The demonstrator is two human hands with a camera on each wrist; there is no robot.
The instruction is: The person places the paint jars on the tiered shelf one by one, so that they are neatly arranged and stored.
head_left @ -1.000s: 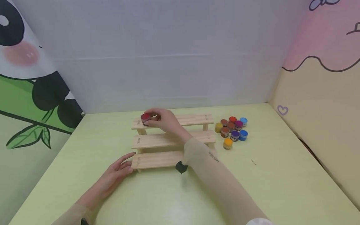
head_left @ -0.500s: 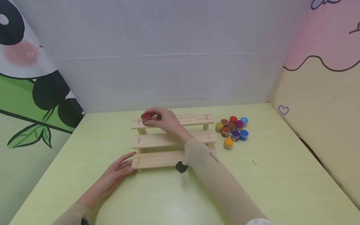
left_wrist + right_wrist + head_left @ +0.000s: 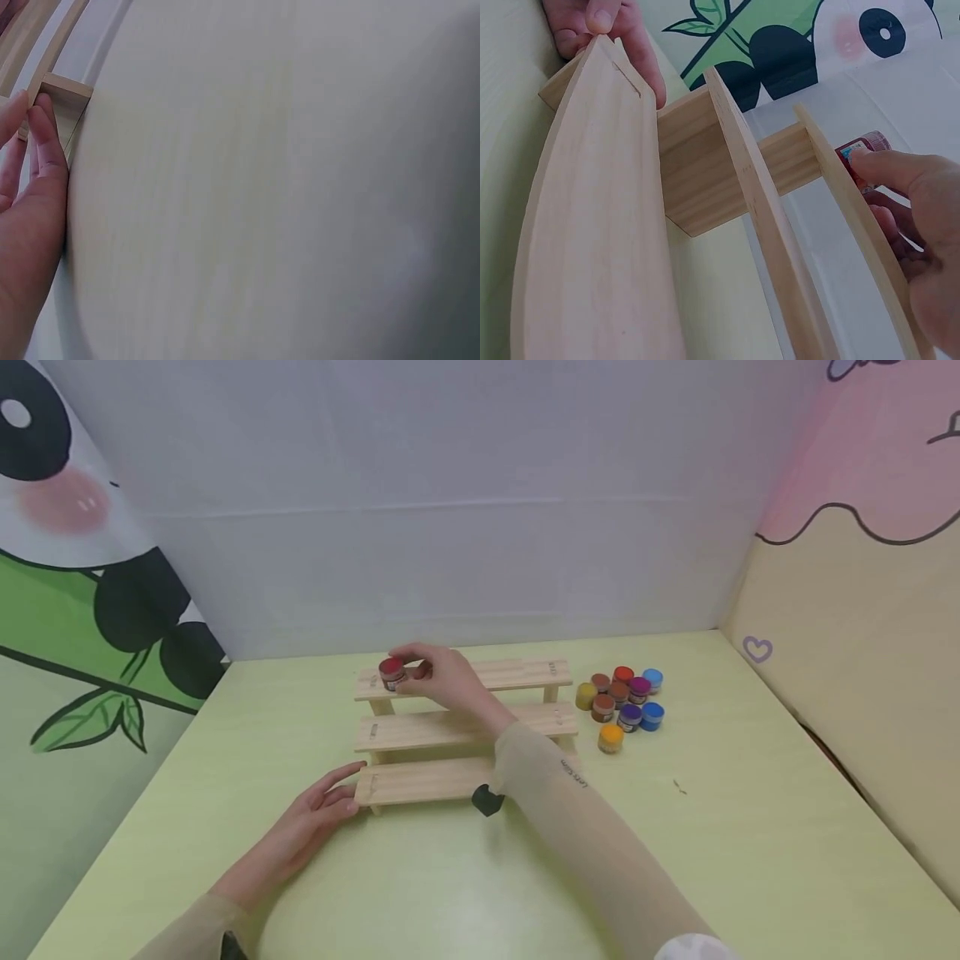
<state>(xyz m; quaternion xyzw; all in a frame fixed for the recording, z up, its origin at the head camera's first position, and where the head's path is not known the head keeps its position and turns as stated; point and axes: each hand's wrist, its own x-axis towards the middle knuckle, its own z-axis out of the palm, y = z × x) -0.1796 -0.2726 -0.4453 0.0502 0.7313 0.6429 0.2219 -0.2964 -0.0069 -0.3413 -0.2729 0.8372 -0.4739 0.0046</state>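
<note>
A three-tier wooden display rack [image 3: 420, 781] stands on the table, its steps rising toward the back. My right hand [image 3: 446, 681] reaches over it and pinches a small clear jar with a dark red lid or contents [image 3: 392, 674] at the left end of the top step. In the right wrist view, that jar [image 3: 862, 157] is between thumb and fingers beside the top plank; whether it rests on the plank is hard to tell. My left hand [image 3: 311, 818] holds the left end of the lowest step, thumb at its front corner, also visible in the left wrist view.
Right of the rack stands a cluster of similar small jars in red, brown, yellow, purple and blue, with an orange jar [image 3: 611, 738] nearest the front. A tiny dark scrap [image 3: 679, 787] lies on the table [image 3: 750, 852]. Cartoon-printed panels [image 3: 847, 635] border the sides.
Both hands keep nearly the same places. The red jar is tilted slightly differently in the right hand, and the whole head view has shifted a little.
</note>
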